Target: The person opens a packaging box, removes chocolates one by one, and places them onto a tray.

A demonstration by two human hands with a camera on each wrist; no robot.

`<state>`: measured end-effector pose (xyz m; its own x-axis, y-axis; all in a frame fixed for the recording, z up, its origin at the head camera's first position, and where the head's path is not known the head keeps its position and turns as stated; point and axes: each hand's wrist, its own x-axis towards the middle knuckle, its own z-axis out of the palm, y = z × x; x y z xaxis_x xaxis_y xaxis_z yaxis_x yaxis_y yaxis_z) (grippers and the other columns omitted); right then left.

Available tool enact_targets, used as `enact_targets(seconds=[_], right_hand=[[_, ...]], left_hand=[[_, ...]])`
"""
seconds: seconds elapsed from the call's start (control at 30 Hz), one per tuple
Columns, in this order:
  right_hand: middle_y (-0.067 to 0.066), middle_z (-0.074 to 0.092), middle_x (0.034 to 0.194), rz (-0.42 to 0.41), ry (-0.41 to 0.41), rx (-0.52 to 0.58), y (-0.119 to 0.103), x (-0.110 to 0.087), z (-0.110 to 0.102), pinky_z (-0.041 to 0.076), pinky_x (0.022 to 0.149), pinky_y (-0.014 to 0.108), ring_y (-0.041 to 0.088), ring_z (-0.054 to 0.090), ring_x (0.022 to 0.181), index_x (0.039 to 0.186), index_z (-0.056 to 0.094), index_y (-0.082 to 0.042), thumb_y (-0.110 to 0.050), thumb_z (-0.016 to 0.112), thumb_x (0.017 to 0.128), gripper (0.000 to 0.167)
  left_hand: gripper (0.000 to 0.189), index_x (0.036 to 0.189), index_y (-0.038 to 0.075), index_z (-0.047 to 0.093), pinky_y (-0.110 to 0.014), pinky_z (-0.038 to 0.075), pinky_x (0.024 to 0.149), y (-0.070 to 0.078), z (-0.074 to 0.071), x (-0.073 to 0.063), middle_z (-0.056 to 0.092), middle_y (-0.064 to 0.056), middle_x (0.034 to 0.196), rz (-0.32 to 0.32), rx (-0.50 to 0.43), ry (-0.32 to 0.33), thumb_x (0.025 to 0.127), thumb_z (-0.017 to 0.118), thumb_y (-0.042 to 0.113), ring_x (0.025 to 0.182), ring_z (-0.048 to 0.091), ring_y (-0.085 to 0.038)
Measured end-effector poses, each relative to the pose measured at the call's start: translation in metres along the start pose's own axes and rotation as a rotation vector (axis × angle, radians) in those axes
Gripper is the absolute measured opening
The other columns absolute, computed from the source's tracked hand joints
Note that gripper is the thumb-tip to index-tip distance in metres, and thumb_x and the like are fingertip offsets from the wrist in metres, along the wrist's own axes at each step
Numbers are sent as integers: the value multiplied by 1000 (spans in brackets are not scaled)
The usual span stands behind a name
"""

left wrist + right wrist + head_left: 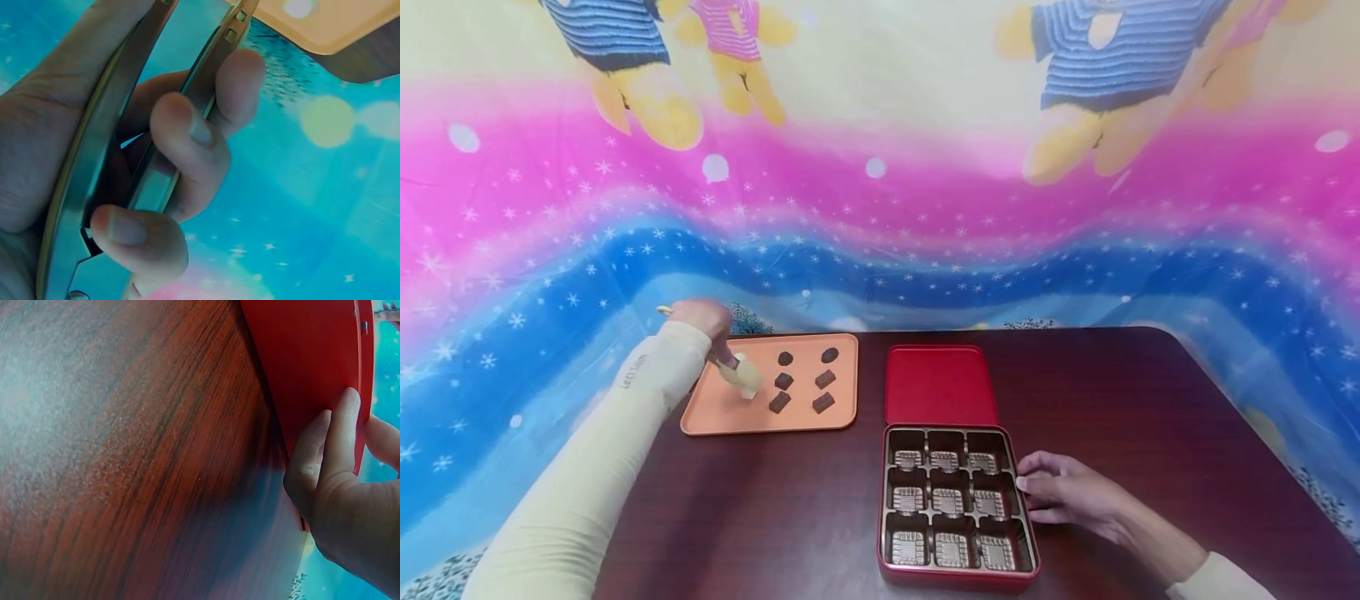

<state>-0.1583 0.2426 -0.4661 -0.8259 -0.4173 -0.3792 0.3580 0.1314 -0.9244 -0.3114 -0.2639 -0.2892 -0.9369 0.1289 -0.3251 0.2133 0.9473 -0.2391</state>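
My left hand (702, 319) grips a pair of tongs (106, 131) with metal handles, the fingers curled round them in the left wrist view. Their cream tips (741, 375) reach down at a white piece (748, 393) on the orange tray (722, 423); whether they pinch it is unclear. Dark chocolates (781, 402) lie in two columns on the tray. My right hand (1075, 496) holds the right side of an open red tin (958, 578), fingers along its outer wall (306, 362) and thumb at the rim. The tin's brown insert (950, 501) has several square compartments.
The tin's red lid (940, 385) lies folded back behind it. Everything stands on a dark wooden table (775, 517) with a rounded far right corner. A printed cloth (880, 225) hangs behind the table.
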Motion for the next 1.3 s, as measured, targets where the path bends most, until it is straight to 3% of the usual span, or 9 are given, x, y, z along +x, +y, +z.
enact_targets(seconds=[0.37,0.83,1.03,1.17,1.3], right_hand=[[9,61,105,-10,-7,-5,0,0,1,56,84,40,22,63,93,116,47,0,-17,61,97,29],[9,62,106,-10,-11,-3,1,0,0,56,85,40,22,63,94,116,48,0,-17,61,98,29],[9,61,105,-8,-14,4,1,0,0,56,84,40,22,63,94,115,48,-1,-17,61,98,27],[9,62,106,-11,-21,5,1,0,-1,56,85,41,22,63,95,116,48,-1,-17,60,98,27],[9,62,106,-14,-25,7,1,0,-2,56,85,40,22,63,96,116,48,-1,-17,60,98,26]], left_hand=[[37,65,14,66,-70,43,90,-19,20,2,64,-4,73,-15,-29,25,72,87,44,81,61,-29],[37,68,13,67,-70,39,95,-19,23,-1,64,-7,79,-46,-67,26,70,89,43,88,61,-35],[40,70,13,68,-71,38,97,-17,11,-5,65,-9,81,-72,-39,16,72,85,50,93,64,-38],[42,72,12,70,-68,41,95,-15,-5,-11,65,-6,75,-78,-43,5,76,82,52,84,65,-34],[44,78,8,70,-59,51,83,-8,-19,-21,66,-6,75,-52,-88,24,78,79,52,76,64,-28]])
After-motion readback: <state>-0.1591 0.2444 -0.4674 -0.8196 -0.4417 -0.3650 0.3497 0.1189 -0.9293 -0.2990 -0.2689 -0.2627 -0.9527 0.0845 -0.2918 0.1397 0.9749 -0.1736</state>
